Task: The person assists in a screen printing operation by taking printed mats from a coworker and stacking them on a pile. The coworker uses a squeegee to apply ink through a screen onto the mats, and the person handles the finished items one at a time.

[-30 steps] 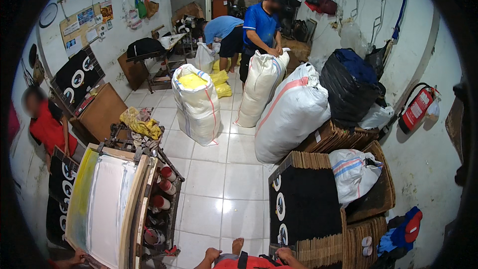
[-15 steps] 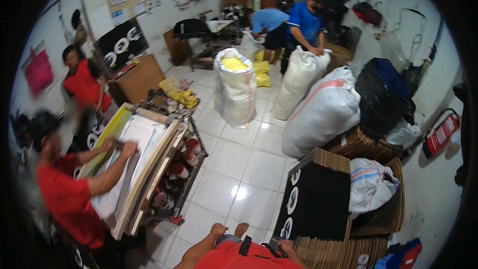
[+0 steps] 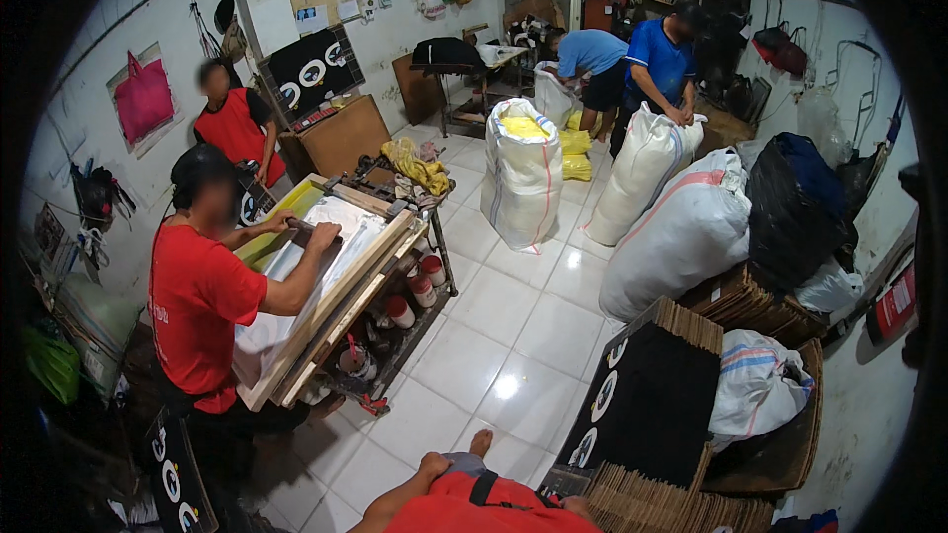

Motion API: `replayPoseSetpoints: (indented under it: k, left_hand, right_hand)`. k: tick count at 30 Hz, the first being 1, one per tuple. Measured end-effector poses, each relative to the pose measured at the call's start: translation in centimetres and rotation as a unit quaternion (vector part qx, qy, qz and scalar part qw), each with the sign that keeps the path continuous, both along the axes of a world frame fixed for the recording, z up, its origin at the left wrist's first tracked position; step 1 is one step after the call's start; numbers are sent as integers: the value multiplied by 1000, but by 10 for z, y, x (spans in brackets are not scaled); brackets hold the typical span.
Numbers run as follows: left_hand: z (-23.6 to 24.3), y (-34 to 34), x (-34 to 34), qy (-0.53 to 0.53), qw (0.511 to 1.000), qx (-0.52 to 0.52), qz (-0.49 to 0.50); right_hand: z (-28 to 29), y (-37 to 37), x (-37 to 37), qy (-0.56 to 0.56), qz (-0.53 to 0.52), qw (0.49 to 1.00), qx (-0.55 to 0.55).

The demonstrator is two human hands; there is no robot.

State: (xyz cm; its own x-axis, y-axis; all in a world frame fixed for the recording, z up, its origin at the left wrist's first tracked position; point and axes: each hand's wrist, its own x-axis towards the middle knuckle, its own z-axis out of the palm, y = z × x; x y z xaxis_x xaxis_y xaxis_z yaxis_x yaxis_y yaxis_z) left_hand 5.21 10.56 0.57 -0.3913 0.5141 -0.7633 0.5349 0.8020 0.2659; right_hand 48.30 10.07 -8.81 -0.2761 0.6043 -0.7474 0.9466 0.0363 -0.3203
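Note:
My left hand point(image 3: 434, 466) is curled closed beside my grey shorts point(image 3: 460, 464), low in the view; whatever it may hold is hidden. At the lower edge, by my red clothing point(image 3: 504, 508), only part of my right hand point(image 3: 575, 506) shows, close to a stack of cardboard boards point(image 3: 632, 505) with black printed panels point(image 3: 655, 400) on top; its fingers are not clear. To my left a co-worker in a red shirt point(image 3: 193, 316) grips a long squeegee bar point(image 3: 318, 231) over a wooden-framed printing screen point(image 3: 360, 306), which rests on a metal rack with red-lidded jars point(image 3: 420, 286).
Beyond the tiled floor point(image 3: 474, 316) are white sacks point(image 3: 671, 237), black bags point(image 3: 795, 207) and two people in blue point(image 3: 657, 64). Another person in red point(image 3: 229, 130) stands by the left wall. A fire extinguisher point(image 3: 892, 306) hangs on the right wall.
My view has swung leftward, so the room has shifted right and the co-worker at the screen has come fully into view. Both my hands stay low, the right one now less visible.

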Motion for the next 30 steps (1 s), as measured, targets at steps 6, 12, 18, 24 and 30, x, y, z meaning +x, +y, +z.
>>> replayPoseSetpoints:
  k: [6, 12, 18, 24, 30]
  left_hand:
    - [2, 9, -5, 14, 1000, -20, -19]
    - [-12, -3, -12, 19, 999, -19, -18]
    - [-26, -8, -19, 3, 1000, -14, -20]
    - [-19, -8, -20, 14, 1000, -27, 1]
    - [-3, -8, -21, 13, 1000, -22, -11]
  right_hand:
    - [-7, 19, -8, 21, 87, 991, 99]
    - [-26, 32, -3, 34, 112, 989, 94]
    - [-25, 42, -5, 58, 132, 981, 126]
    - [-10, 57, -28, 3, 70, 996, 63]
    - [30, 63, -53, 13, -150, 989, 9]
